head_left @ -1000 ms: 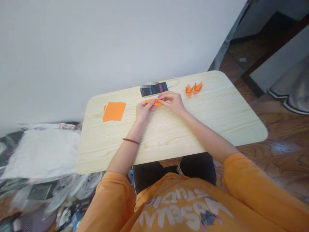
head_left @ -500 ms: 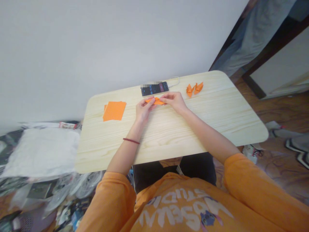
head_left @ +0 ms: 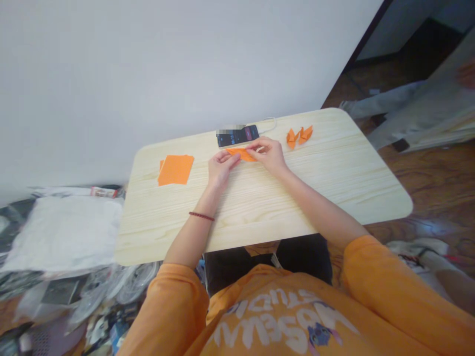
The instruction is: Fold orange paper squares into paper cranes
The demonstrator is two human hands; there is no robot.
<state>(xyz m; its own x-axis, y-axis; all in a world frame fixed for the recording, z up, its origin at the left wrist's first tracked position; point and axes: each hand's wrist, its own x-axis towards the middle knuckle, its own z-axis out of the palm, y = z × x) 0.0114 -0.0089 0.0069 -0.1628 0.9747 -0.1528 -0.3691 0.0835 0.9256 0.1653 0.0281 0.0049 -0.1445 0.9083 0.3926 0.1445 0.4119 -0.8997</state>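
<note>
Evidently, both hands are working on one paper [head_left: 244,155]; it is sitting just above the middle of the far half of the table [head_left: 260,207], between the hands and just in front of the phone [head_left: 237,137]. The left hand [head_left: 219,167] is gripping its left end, thumb pressing on top; the other fingers are lying partly hidden behind it. The right hand [head_left: 270,154] is pinching the right end, thumb and forefinger closing on its upper edge; the remaining fingers are curling, their exact contact not being clear. Two overlapping sheets [head_left: 175,169] are lying flat to the left, well apart from the left hand; two folded figures [head_left: 299,136] are standing close together to the right, beyond the right hand. A white cable [head_left: 273,123] is running from the phone; a bracelet [head_left: 201,216] is circling the left wrist.
</note>
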